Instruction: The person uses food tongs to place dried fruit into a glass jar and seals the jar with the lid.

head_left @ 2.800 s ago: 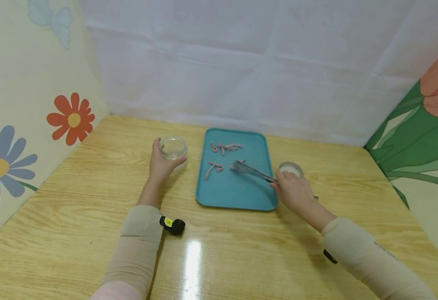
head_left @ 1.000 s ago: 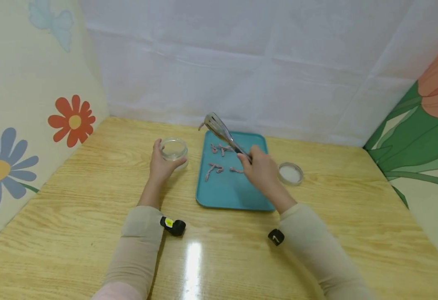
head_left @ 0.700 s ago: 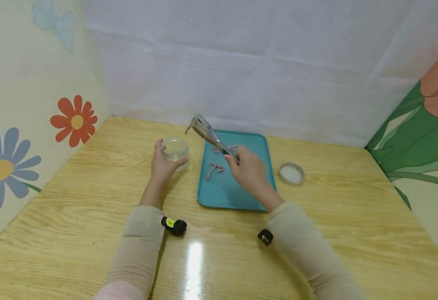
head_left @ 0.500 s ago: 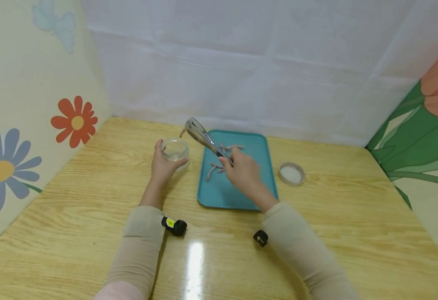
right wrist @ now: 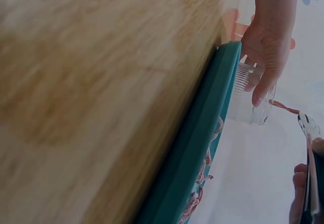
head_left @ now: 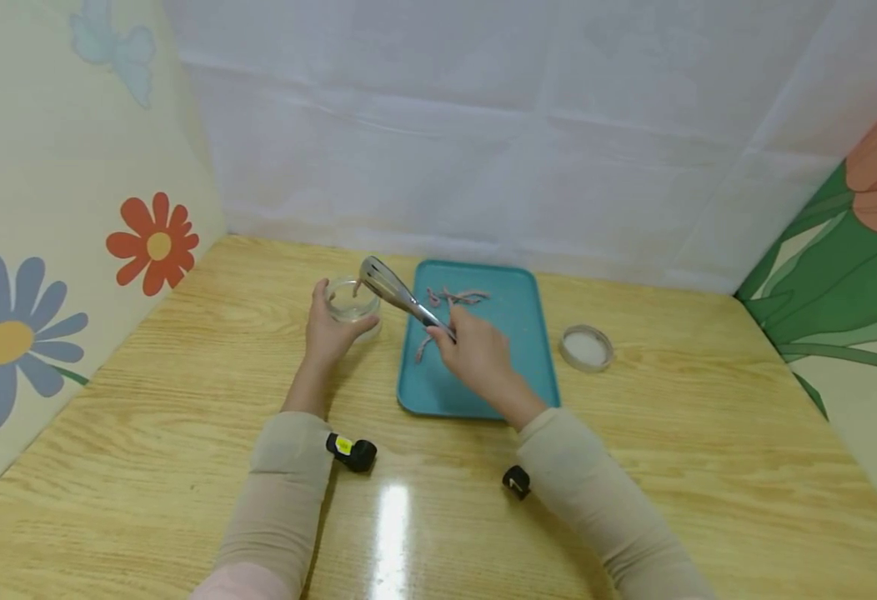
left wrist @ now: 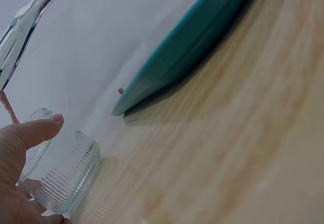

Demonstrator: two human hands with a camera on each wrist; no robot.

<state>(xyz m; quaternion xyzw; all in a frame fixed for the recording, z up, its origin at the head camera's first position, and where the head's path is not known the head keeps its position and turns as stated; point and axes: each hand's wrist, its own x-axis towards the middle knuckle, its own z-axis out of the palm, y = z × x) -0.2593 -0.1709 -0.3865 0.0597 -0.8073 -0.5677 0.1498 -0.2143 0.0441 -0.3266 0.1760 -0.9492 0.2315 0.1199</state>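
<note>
My left hand grips a clear ribbed glass jar that stands on the table, thumb on the near side and fingers round the far side. In my right hand is a pair of metal tongs, slanting up to the left. Their tips pinch a thin pink strip, apparently meat, whose lower end hangs into the jar's mouth. More pink strips lie on the blue-green tray beneath my right hand, some hidden behind the hand and tongs.
A shallow round clear lid or dish, whitish inside, lies to the right of the tray. The wooden table runs back to a white cloth. Flower-printed panels stand at both sides.
My right hand has lifted a strip off the tray with the tongs, swung it left, and lowered it to the jar's mouth. The left hand and jar have stayed in place.
</note>
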